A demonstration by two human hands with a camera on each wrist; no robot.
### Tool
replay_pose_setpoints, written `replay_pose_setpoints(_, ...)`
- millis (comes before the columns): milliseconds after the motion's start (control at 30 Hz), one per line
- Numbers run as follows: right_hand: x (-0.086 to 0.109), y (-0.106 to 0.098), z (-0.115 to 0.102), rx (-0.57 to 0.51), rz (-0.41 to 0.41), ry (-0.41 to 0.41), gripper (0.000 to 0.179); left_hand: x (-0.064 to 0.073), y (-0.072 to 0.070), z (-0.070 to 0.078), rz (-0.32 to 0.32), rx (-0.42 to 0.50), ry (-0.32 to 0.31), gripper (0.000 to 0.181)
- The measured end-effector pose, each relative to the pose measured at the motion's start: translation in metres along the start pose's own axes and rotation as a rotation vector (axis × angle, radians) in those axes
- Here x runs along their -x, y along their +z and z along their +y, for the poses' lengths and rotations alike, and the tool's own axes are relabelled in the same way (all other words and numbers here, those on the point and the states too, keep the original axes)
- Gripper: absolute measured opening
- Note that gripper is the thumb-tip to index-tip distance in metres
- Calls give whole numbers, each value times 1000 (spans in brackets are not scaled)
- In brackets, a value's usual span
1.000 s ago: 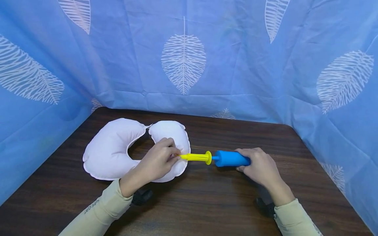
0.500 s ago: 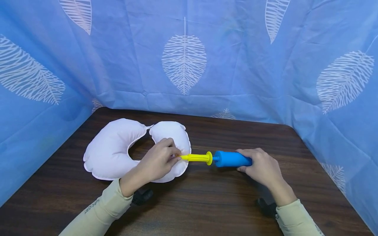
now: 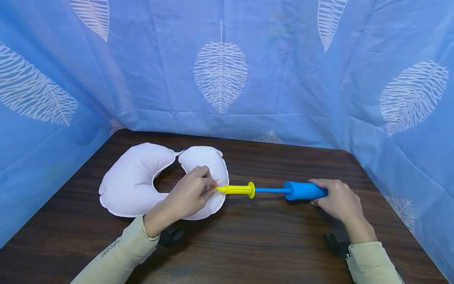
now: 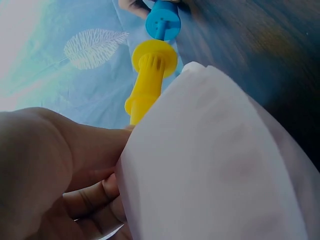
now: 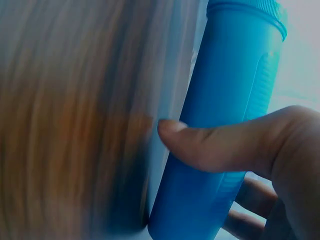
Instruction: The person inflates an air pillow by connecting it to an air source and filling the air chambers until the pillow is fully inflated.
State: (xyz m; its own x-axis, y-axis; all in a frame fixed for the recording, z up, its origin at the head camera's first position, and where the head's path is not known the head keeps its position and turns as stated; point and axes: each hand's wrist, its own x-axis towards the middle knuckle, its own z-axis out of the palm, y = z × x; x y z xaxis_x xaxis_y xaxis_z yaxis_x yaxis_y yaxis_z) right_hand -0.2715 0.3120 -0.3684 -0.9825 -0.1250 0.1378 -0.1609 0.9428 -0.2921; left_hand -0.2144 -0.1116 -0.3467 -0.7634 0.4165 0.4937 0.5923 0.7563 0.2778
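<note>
A white, puffed-up neck pillow [image 3: 129, 183] lies on the left half of the table, its two ends nearly meeting at the back. Over its right arm, my left hand [image 3: 189, 191] pinches the spot where the yellow nozzle end of a hand pump meets the pillow; the fingers hide the joint itself. The pump's yellow part [image 3: 238, 190] points right, and a thin blue rod [image 3: 271, 190] stretches from it to the blue barrel [image 3: 305, 191]. Around the barrel's right end my right hand [image 3: 340, 199] is wrapped, thumb across it in the right wrist view.
The dark wood-grain table [image 3: 262, 244] is bounded at the back and both sides by a blue curtain [image 3: 283, 79] with white leaf prints. A black wrist camera [image 3: 171, 236] sits under the left wrist, another [image 3: 335, 244] beside the right wrist.
My right hand has drawn the blue barrel to the right, so a much longer stretch of rod shows. My left hand, the pillow and the yellow part have stayed nearly still.
</note>
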Motion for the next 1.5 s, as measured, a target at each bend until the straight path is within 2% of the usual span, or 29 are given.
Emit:
replay_pose_setpoints(167, 0, 8, -27, -23, 32, -80, 66, 2, -3, 0, -2, 32, -31, 12)
replay_pose_setpoints(367, 2, 16, -70, -14, 34, -203, 65, 3, -3, 1, -1, 37, -25, 13)
replay_pose_setpoints(533, 3, 17, -84, -11, 19, -226, 64, 2, -2, 1, 13, 29, -13, 14)
replay_pose_setpoints(800, 2, 16, -67, 5, 6, -181, 65, 1, 0, 2, -5, 25, -1, 12)
replay_pose_setpoints(933, 1, 12, -47, 4, 3, -144, 65, 1, 1, 2, -5, 23, -1, 11)
replay_pose_setpoints(1233, 0, -2, 1, -5, -25, -4, 67, 0, 2, 3, -16, 17, -6, 12)
replay_pose_setpoints(1367, 1, -4, 7, -12, 1, 18, 66, 0, 1, 3, -18, 16, -1, 11)
replay_pose_setpoints(1500, 1, -2, 0, -25, 20, 5, 66, 0, -2, 3, -21, 35, -18, 11)
